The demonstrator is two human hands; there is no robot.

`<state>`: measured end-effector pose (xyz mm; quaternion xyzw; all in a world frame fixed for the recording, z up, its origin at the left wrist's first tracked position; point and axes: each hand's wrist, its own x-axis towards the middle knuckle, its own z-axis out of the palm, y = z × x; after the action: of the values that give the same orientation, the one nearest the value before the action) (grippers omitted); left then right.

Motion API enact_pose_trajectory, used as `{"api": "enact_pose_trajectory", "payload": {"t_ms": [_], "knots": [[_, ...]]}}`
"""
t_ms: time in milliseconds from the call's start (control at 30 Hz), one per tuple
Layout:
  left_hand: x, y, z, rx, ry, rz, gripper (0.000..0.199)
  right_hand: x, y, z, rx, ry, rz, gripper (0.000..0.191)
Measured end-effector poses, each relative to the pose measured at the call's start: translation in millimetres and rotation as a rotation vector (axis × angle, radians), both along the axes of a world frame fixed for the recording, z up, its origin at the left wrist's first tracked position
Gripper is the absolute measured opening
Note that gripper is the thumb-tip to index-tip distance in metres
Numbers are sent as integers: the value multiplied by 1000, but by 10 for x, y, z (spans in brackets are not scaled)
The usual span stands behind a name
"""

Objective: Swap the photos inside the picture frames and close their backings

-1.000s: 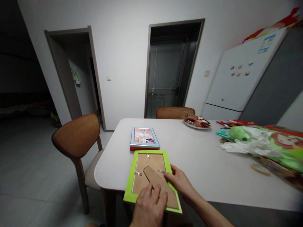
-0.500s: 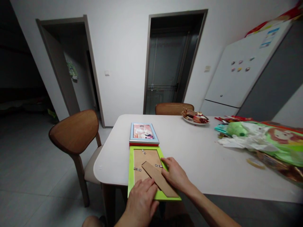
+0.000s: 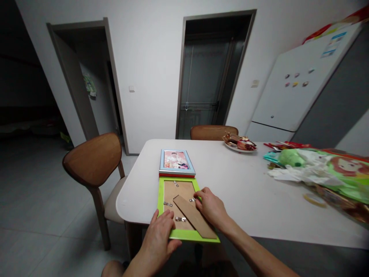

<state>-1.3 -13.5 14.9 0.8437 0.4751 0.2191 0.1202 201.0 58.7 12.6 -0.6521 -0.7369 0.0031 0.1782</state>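
Observation:
A lime-green picture frame point(image 3: 160, 192) lies face down, its lower end sticking out past the table's near edge. Its brown backing board point(image 3: 184, 188) carries a slanted stand leg point(image 3: 194, 217) and several small metal clips, among them a bottom clip point(image 3: 180, 219) and a right clip point(image 3: 191, 200). My left hand point(image 3: 158, 236) grips the frame's lower left corner, fingers over the back and thumb at the bottom edge. At the right clip, the fingertips of my right hand point(image 3: 211, 206) are pinched together. Touching the frame's far end is a light-blue photo frame point(image 3: 188, 169), face up on something red.
On the white table point(image 3: 225, 181) stands a plate of wrapped snacks point(image 3: 240, 150). Bags and crumpled paper point(image 3: 302, 165) pile up at the right, near a roll of tape point(image 3: 314, 200). Wooden chairs stand at the left point(image 3: 95, 157) and far side point(image 3: 215, 132).
My left hand has slid left to the frame's corner, uncovering the bottom clip. My right fingers have shifted onto the right clip and closed together.

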Motion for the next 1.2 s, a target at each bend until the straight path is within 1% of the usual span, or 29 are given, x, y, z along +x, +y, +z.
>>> {"api": "enact_pose_trajectory", "payload": {"t_ms": [133,333,400,467,500,600,667,767,933,1100,1200], "knots": [[-10,5,-7,-1,4,-10,32,0,18,12,-18,-42,-7,25],[-18,34,-44,4,22,-18,39,-9,72,27,-29,-93,-40,26],[-23,41,-58,3,12,-18,40,-36,63,51,13,-71,-15,28],[-27,45,-73,-1,-1,-17,41,-124,36,83,79,-1,58,29],[-29,45,-80,-2,-9,-15,41,-194,21,98,90,43,124,28],[-29,43,-100,3,-26,-11,40,-475,4,126,20,128,342,25],[-27,39,-108,10,-32,-7,39,-654,33,119,-25,110,408,22],[-24,33,-106,19,-45,1,40,-816,115,75,-40,68,386,19],[-20,26,-73,11,-54,11,39,-880,188,-17,-24,73,339,18],[-27,23,-95,-2,-66,8,54,-843,221,-4,-4,82,297,17],[-39,27,-138,0,-58,-4,52,-736,323,25,13,85,238,22]]}}
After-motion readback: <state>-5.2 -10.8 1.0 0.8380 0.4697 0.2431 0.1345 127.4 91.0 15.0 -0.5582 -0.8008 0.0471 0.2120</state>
